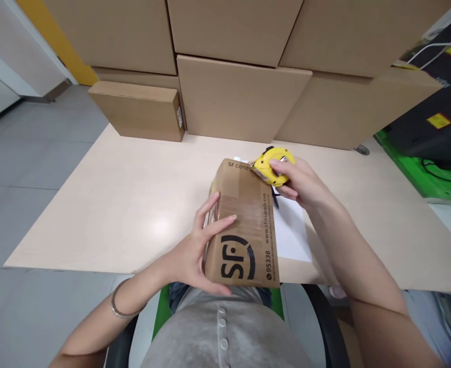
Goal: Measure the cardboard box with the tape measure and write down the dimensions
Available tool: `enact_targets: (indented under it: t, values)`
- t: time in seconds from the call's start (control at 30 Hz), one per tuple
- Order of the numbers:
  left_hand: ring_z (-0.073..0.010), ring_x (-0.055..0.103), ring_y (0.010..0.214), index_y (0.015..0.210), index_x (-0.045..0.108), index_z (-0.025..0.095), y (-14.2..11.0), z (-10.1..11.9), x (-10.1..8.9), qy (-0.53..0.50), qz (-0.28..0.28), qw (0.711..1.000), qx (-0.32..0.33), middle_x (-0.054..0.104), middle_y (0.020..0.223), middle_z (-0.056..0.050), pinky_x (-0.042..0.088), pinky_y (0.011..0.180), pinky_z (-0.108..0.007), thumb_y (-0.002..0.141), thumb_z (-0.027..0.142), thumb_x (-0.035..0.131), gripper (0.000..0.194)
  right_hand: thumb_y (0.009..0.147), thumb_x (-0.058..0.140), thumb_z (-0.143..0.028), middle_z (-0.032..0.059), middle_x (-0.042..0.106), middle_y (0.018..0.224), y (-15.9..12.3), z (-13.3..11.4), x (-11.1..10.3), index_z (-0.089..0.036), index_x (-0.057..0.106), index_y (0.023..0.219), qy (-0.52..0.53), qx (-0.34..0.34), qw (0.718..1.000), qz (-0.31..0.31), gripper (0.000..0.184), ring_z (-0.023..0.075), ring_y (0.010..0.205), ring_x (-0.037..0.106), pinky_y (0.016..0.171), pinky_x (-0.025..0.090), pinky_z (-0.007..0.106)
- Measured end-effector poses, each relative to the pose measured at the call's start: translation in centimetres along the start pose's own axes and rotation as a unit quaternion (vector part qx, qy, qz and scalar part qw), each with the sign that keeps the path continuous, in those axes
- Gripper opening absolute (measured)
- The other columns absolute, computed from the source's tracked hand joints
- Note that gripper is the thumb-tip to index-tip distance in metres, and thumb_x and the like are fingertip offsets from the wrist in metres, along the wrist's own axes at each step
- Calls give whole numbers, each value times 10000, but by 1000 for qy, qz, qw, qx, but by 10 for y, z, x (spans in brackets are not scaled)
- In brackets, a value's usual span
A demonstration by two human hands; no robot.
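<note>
In the head view a brown cardboard box (244,220) with black "SF EXPRESS" print stands on the table near its front edge. My left hand (200,240) grips the box by its left side, thumb at the near end and fingers spread over the left edge. A yellow tape measure (273,166) is in my right hand (298,179), fingers closed around it. Its mouth is at the far right corner of the box's top. I cannot make out any drawn-out blade. Beside the box lie a white sheet of paper (292,230) and a dark pen (275,198), both partly hidden.
Large cardboard boxes (241,99) form a stacked wall along the back of the table (114,204). A smaller flat box (144,112) stands at the back left. Dark equipment (425,122) with yellow labels sits at the right, above a green surface (436,174).
</note>
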State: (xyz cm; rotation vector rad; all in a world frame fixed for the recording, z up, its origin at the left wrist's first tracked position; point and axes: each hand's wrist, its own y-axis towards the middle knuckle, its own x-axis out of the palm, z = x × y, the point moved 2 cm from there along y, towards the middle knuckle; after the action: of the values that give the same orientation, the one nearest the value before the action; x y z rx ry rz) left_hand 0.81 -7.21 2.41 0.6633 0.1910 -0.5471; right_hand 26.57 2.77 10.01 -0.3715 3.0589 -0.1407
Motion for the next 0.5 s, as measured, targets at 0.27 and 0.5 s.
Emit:
enact_targets:
  t: [0.27, 0.5]
  values:
    - [-442, 148, 1659, 1471, 623, 361, -15, -16, -11, -105, 132, 984, -50, 301, 1747, -65, 214, 1313, -693, 862, 942, 309, 899, 749, 903, -484, 34, 764, 1028, -9, -22, 19, -242, 748, 1032, -149, -130, 980, 10, 403, 133, 661, 608, 518, 481, 262]
    - [-354, 369, 1596, 1240, 734, 296, 67, -42, -27, -247, 278, 920, -125, 609, 1553, -63, 313, 1298, -558, 946, 824, 357, 713, 793, 869, -485, 59, 772, 1204, 1, -37, 54, -263, 717, 1154, -257, -264, 927, -70, 450, 266, 1047, 731, 892, 590, 402]
